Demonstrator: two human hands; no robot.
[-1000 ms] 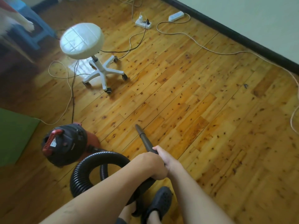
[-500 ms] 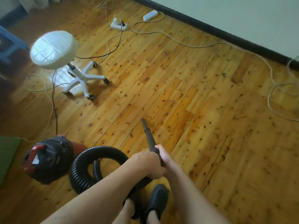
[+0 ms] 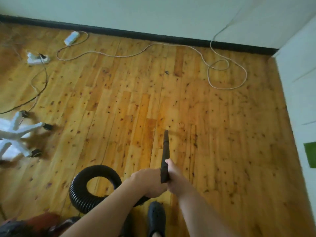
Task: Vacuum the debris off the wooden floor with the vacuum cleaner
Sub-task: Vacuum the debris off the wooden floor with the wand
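Note:
Both hands grip the black vacuum nozzle [image 3: 165,147], which points away from me over the wooden floor [image 3: 222,142], its tip low near the boards. My left hand [image 3: 147,183] holds the rear of the tube and my right hand [image 3: 176,177] holds it just beside. The ribbed black hose [image 3: 80,190] curls in a loop on the floor to the left. The red and black vacuum body [image 3: 29,225] shows only partly at the bottom left corner. A small dark speck of debris [image 3: 166,72] lies on the boards far ahead, near the wall.
A white stool base on castors [image 3: 18,130] stands at the left. White power strips [image 3: 36,58] and a long white cable [image 3: 227,77] lie along the black skirting board [image 3: 153,35]. A white wall [image 3: 299,100] borders the right. My dark shoe [image 3: 156,218] is below.
The view has swung to the right: the stool and vacuum body slid toward the left edge and the right wall came into view. The nozzle now points straight ahead, both hands still on it.

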